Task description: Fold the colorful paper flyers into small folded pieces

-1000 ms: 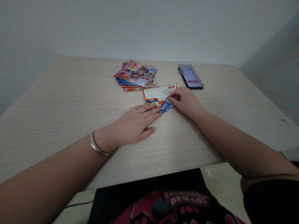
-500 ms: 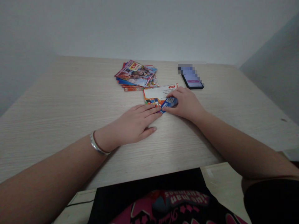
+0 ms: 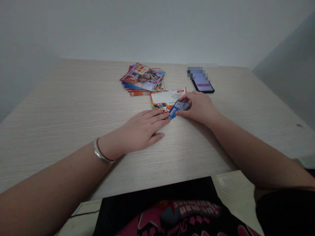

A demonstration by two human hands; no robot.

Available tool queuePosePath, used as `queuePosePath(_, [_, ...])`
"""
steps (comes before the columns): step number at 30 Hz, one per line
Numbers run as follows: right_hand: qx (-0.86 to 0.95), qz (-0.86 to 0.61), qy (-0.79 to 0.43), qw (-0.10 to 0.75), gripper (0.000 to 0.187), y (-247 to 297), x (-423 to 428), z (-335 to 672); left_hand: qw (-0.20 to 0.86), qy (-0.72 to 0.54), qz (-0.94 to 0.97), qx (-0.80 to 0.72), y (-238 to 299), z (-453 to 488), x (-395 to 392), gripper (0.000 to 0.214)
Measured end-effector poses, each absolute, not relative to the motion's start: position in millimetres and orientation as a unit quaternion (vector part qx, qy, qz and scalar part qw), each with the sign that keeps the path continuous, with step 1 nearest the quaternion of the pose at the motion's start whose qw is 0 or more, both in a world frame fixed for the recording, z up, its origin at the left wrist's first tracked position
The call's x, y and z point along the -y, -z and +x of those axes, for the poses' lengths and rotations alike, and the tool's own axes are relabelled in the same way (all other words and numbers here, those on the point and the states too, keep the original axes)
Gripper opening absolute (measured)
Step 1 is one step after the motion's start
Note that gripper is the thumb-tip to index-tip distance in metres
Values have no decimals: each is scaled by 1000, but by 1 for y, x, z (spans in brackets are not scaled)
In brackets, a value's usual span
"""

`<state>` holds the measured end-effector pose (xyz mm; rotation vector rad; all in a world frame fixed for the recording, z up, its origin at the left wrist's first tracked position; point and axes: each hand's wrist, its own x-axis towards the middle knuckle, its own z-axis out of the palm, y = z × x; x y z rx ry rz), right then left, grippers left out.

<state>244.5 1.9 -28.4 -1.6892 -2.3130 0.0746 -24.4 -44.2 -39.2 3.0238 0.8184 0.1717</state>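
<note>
A white and multicoloured leaflet (image 3: 165,98) lies on the wooden table (image 3: 73,108) in front of me. Its blue corner (image 3: 176,108) with a QR code is folded up. My right hand (image 3: 199,106) pinches that blue corner between thumb and fingers. My left hand (image 3: 141,129) lies flat on the table, fingers stretched out, with the fingertips pressing on the leaflet's near edge. A silver bracelet (image 3: 100,153) is on the left wrist.
A fanned stack of colourful leaflets (image 3: 144,79) lies farther back, just beyond the single leaflet. A phone (image 3: 203,83) with a lit screen lies at the back right. The table's near edge runs just before my lap.
My right hand has lifted and folded the blue corner of the leaflet over, shifting slightly along it. My left hand has stayed flat in place.
</note>
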Motion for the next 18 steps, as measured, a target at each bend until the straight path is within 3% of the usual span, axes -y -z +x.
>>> queuePosePath(8, [714, -674, -130, 137, 48, 24, -16, 269, 8, -54, 967, -250, 44, -29, 43, 60])
queuePosePath(18, [680, -684, -201, 174, 36, 23, -26, 284, 35, -54, 968, -244, 45, -30, 41, 61])
